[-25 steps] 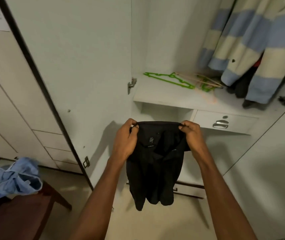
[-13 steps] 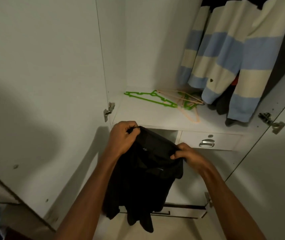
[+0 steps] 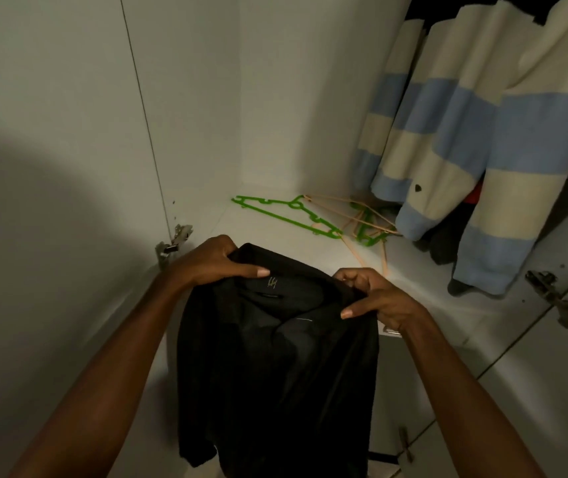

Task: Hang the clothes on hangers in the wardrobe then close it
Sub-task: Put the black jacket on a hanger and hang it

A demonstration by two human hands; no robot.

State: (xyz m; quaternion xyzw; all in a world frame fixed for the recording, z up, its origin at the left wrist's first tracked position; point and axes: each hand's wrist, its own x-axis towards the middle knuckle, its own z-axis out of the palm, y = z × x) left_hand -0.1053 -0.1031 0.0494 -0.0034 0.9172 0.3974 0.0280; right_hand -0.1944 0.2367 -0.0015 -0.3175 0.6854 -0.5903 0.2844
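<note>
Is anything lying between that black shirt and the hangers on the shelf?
Nothing visible does. The black shirt hangs from the left hand and right hand at the shelf's front edge; bare shelf lies between it and the green hanger.

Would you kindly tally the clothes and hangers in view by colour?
Black shirt, held by left hand and right hand: 1
Striped blue-and-cream garment: 1
Green hangers: at least 1; more lie tangled
Peach hangers: tangled, count unclear
Total: 2 garments, plus the hanger pile
</note>
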